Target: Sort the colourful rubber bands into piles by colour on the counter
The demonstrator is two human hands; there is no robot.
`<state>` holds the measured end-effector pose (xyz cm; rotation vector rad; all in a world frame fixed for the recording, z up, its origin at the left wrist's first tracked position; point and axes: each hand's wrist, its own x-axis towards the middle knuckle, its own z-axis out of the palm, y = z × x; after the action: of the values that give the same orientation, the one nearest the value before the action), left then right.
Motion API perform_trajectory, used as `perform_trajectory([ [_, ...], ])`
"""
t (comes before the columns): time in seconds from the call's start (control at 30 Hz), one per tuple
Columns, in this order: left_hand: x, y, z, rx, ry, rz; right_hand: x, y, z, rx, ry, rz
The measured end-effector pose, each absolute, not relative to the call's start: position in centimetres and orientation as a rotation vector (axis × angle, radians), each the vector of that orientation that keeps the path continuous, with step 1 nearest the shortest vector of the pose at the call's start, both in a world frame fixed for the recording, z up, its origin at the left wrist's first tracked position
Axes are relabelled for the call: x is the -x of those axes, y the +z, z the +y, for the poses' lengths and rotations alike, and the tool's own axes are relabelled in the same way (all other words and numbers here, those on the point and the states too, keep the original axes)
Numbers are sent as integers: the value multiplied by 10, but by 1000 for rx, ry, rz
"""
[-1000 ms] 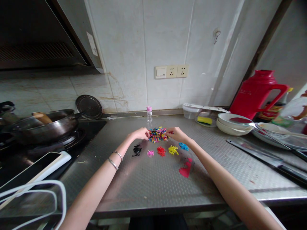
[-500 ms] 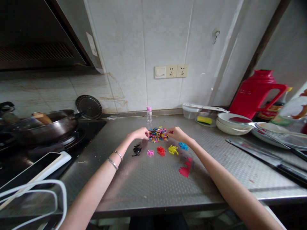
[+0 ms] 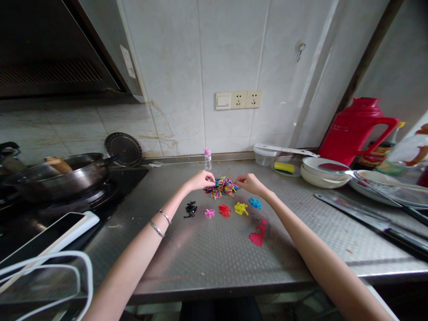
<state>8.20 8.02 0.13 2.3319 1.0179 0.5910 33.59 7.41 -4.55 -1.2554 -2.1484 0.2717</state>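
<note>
In the head view, our left hand has shifted upward, baring more of the band pile; our right hand is slightly higher. Both have fingertips bunched close; we cannot tell what they hold. The pile lies between, beyond the red heap.

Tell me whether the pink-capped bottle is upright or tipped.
Upright: the bottle stands on the counter behind the multicoloured pile, its pink cap uppermost.
</note>
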Motion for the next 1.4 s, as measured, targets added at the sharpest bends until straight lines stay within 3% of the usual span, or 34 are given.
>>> perform_trajectory([
  [0.2, -114, -7, 62, -2407, 666, 974, -360, -40, 79, 1358, 167, -2062],
  [0.77, -216, -33, 39, -2674, 402, 1025, -373, -50, 85, 1423, 105, -2041],
  [1.0, -214, -31, 40, -2647, 409, 958, -374, -53, 87, 1467, 111, -2041],
  [1.4, -144, -22, 80, -2333, 793, 1093, -374, -55, 84, 1560, 121, -2085],
])
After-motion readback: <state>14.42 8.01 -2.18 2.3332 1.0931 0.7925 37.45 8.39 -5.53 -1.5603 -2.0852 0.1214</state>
